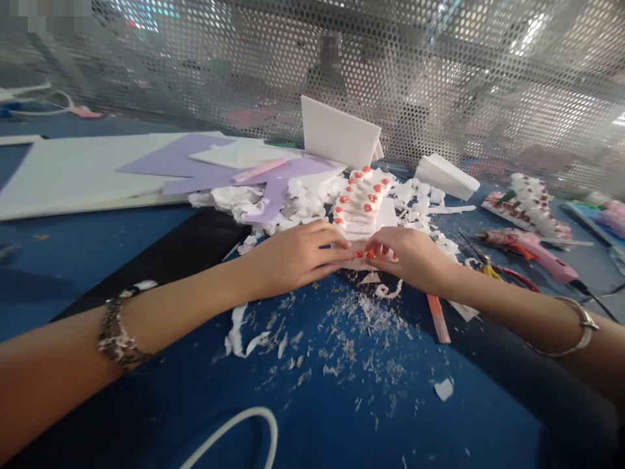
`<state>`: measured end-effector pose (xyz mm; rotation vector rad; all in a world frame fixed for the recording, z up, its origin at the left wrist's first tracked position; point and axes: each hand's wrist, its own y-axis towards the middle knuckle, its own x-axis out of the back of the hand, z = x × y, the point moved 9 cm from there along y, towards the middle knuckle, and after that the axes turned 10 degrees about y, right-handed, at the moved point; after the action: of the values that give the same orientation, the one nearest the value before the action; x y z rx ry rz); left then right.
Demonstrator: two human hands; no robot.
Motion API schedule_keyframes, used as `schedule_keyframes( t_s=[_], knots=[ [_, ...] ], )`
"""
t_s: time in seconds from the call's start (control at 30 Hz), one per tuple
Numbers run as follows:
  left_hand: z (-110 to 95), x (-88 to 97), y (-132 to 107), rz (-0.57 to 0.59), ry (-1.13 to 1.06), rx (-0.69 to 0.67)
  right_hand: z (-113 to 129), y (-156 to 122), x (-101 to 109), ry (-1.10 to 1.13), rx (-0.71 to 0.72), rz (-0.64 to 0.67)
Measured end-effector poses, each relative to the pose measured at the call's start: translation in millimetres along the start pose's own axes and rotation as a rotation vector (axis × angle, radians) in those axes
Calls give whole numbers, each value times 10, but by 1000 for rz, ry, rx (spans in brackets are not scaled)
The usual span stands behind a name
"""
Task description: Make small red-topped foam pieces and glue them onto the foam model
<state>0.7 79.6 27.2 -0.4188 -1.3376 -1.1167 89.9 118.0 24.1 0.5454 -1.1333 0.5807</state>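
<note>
A white stepped model point(355, 218), apparently foam, with small red rosettes along both sides, stands at the middle of the blue table. My left hand point(300, 257) reaches its near end from the left, with thumb and fingers pinching the edge. From the other side my right hand point(410, 255) curls its fingers onto the same near end. Small red spots show at the fingertips; I cannot tell whether they are rosettes or nails. An orange-handled cutter point(438, 319) lies below my right wrist, partly hidden.
White scraps point(234, 200) surround the model, and fine shavings point(361, 332) litter the table in front. White and purple foam sheets point(195, 156) lie left. A pink glue gun point(541, 254), pliers point(488, 268) and another decorated white model point(530, 202) are right. A perforated metal screen point(273, 71) stands behind.
</note>
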Motion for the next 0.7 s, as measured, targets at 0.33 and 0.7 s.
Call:
schedule_keyframes(
  t_s=[0.33,0.7],
  knots=[
    [56,-45,19,32,-123,50,37,47,-29,-118,-35,-14],
    [8,-75,17,53,-21,32,60,37,1,45,42,-28]
  ],
)
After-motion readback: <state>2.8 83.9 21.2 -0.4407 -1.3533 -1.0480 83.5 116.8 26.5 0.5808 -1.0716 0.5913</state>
